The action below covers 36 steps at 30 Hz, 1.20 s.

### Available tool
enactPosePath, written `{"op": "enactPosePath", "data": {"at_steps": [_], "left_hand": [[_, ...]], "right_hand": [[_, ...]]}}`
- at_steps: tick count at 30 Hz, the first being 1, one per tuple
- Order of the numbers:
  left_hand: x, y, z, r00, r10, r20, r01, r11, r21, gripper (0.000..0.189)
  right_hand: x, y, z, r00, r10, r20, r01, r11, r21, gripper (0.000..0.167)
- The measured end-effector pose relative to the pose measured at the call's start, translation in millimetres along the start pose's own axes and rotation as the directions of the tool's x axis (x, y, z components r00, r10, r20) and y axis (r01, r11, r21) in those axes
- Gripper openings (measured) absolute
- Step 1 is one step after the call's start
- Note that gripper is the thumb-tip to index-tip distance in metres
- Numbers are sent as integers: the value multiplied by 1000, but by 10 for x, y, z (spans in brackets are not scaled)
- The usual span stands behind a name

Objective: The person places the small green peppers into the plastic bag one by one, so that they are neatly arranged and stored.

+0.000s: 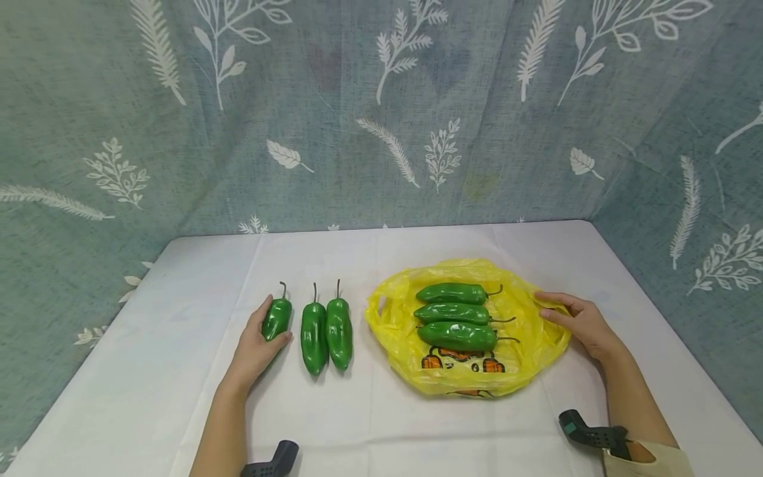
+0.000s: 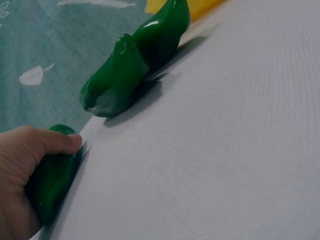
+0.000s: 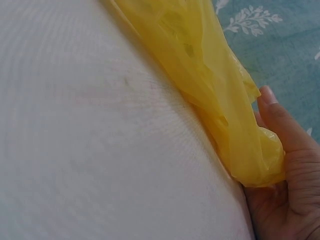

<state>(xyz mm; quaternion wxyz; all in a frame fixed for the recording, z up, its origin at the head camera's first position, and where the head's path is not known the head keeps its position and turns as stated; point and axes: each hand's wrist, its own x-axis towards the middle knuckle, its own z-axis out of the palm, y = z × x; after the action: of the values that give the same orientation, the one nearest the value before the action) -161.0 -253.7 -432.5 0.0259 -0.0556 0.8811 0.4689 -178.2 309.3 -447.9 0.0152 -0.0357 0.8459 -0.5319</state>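
My left hand (image 1: 255,348) grips a green chili pepper (image 1: 277,318) at the left of the table, thumb on its near right side and fingers on its left. Just right of it, two more green peppers (image 1: 339,334) lie side by side, stems pointing away. A yellow plastic bag (image 1: 396,351) is spread open at centre right with three green peppers (image 1: 451,313) stacked in a row on it, stems to the right. With thumb and fingers my right hand (image 1: 587,324) holds the bag's right edge; in the right wrist view a yellow fold (image 3: 265,160) lies in the grasp.
A white cloth (image 1: 417,437) covers the table. Behind it and at both sides hangs a blue-green curtain (image 1: 334,152) with white leaf prints. Dark wrist-worn devices (image 1: 590,434) sit near both forearms. Orange and black print shows on the bag.
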Motion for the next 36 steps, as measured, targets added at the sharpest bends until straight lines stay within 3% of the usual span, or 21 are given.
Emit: {"op": "enactPosePath", "data": {"at_steps": [11,17,20,27,36], "left_hand": [[-20,50,-47,990,-23,-138,14,998,-67,87],[-46,109,-60,972,-38,-233,-4,984,-177,92],[-55,169,-77,969,-30,-244,-18,982,-190,94],[-58,276,-79,971,32,-237,-61,991,-116,91],[-121,434,-65,972,57,-227,-91,985,-144,86]], "right_hand": [[-6,-1,-20,999,42,2,-42,999,-32,50],[-4,-8,-19,999,50,6,-49,998,-31,48],[4,-11,-20,999,48,8,-48,998,-30,49],[1,-5,-21,999,33,5,-33,999,-10,47],[1,-6,-16,1000,27,2,-27,1000,-7,46]]}}
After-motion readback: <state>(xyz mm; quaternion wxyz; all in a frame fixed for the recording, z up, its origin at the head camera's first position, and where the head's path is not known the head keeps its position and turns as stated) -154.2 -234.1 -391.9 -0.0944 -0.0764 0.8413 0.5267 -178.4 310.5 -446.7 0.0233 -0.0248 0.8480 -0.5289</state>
